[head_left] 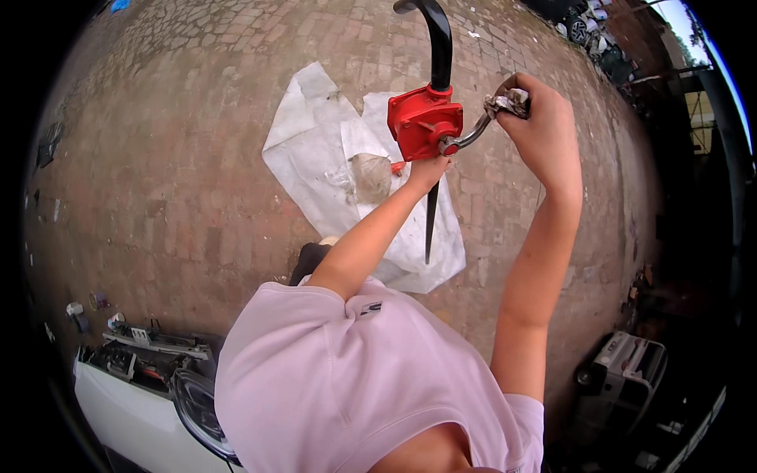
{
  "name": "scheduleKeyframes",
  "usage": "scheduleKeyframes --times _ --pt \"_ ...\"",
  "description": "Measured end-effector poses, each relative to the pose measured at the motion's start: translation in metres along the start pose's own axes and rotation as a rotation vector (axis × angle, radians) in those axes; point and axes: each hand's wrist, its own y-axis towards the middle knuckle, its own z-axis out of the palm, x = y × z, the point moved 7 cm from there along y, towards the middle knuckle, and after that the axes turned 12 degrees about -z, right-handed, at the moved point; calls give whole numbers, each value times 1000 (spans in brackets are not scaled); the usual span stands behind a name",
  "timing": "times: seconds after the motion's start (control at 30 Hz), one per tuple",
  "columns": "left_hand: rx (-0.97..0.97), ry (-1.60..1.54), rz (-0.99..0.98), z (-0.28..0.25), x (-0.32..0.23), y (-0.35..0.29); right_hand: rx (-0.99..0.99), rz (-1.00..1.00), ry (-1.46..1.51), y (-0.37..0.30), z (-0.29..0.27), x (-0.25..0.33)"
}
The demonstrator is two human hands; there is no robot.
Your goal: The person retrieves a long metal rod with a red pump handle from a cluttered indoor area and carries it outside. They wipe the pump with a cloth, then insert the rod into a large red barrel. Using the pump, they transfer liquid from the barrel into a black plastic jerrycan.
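A red hand-crank pump [424, 126] is held up in front of me. From its top rises a black curved spout [441, 51], and a thin black tube [430, 225] hangs below. My left hand [430, 169] is closed around the part just under the red body, its fingers partly hidden. A bent metal crank [473, 135] sticks out to the right of the body. At the crank's outer end my right hand [540, 118] pinches a crumpled, dirty whitish wrap [509, 102]; whether this is a rag or plastic I cannot tell.
A white sheet [307, 130] lies on the brick paving, bearing a clear plastic bag [371, 177] and a small red piece [397, 168]. A white car front with its headlight [201, 406] is at lower left. A silver-grey case-like object [627, 363] stands at lower right.
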Motion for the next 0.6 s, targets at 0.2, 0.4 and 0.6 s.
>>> scheduleKeyframes --times 0.2,0.4,0.6 --pt "58 237 269 7 -41 -22 -25 -117 -181 -25 47 33" --pt "265 214 178 -1 -19 -8 -38 -82 141 -57 33 51" --pt "160 395 305 -16 -36 -4 -729 69 138 -129 -81 45"
